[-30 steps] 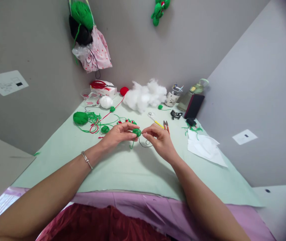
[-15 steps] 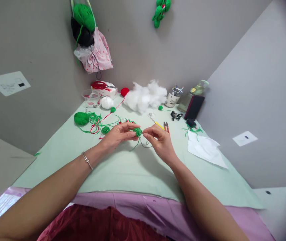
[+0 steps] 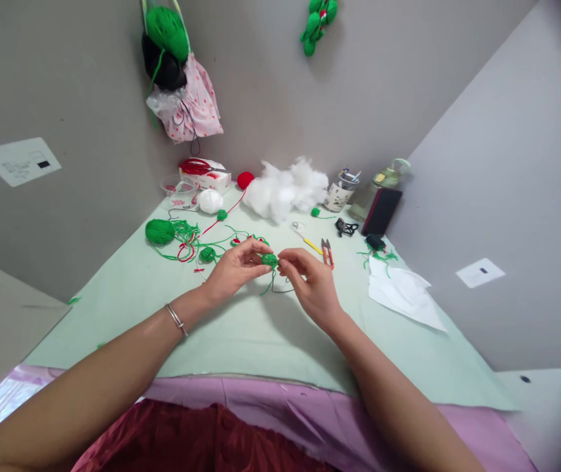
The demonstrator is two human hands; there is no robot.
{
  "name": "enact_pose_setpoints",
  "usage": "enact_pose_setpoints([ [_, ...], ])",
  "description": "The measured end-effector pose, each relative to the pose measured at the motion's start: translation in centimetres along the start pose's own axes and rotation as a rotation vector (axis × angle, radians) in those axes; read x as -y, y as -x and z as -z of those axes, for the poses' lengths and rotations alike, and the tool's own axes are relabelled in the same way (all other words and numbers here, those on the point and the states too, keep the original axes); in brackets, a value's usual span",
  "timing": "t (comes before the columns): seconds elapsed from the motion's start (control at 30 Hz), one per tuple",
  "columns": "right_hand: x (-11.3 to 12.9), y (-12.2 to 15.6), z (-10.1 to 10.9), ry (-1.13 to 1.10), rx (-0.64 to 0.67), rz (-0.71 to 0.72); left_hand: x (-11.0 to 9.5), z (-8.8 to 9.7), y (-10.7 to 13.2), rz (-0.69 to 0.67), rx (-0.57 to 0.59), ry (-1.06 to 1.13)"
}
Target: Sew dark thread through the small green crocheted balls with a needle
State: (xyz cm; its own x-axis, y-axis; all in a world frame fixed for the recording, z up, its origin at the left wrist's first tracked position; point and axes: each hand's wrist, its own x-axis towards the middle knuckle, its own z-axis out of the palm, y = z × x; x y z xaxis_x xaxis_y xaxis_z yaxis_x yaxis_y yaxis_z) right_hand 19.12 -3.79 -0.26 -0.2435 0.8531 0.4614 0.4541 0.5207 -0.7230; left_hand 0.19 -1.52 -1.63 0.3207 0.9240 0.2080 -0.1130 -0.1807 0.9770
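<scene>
Between the thumb and fingers of my left hand (image 3: 238, 267) is a small green crocheted ball (image 3: 269, 260). My right hand (image 3: 310, 282) is closed in a pinch at the ball's right side; what its fingertips hold is too small to make out. A green yarn tail (image 3: 267, 286) and a dark thread (image 3: 280, 291) hang below the ball. Just behind my hands lie small green and red crocheted pieces (image 3: 255, 239), partly hidden by my left fingers. Another green ball (image 3: 207, 254) rests on the table left of my left hand.
White stuffing (image 3: 285, 190) is heaped at the back. Thread snips (image 3: 327, 254) and a yellow-handled crochet hook (image 3: 312, 245) lie beyond my right hand. Green yarn (image 3: 160, 231) sits at left. A phone (image 3: 381, 211) leans against a bottle (image 3: 366, 200), with white paper (image 3: 403, 295) nearby.
My right hand has shifted slightly left, closer to the ball. The ball has turned a little in my left fingers, and the hanging thread has moved.
</scene>
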Motion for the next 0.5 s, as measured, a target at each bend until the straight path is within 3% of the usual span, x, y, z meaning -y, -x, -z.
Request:
enact_pose_setpoints([
  [0.13,-0.1,0.8,-0.3,0.447,0.059,0.225,0.4,-0.2,0.1,-0.054,0.018,-0.099],
  [0.2,0.5,0.3,-0.5,0.504,0.048,0.248,0.6,-0.2,0.2,-0.075,0.02,-0.181],
  [0.27,1.8,-0.9,-0.4,0.361,-0.011,0.234,0.7,-0.2,0.2,-0.103,0.0,-0.248],
  [0.37,3.2,-1.3,1.8,-0.149,-0.057,0.096,0.8,0.1,0.1,-0.141,-0.081,-0.347],
  [0.43,2.1,2.7,5.3,-0.402,-0.054,-0.034,1.0,0.5,-0.1,-0.158,-0.164,-0.398],
  [0.5,-1.0,11.2,10.3,-0.437,-0.133,-0.023,1.3,1.2,-0.5,-0.169,-0.242,-0.426],
])
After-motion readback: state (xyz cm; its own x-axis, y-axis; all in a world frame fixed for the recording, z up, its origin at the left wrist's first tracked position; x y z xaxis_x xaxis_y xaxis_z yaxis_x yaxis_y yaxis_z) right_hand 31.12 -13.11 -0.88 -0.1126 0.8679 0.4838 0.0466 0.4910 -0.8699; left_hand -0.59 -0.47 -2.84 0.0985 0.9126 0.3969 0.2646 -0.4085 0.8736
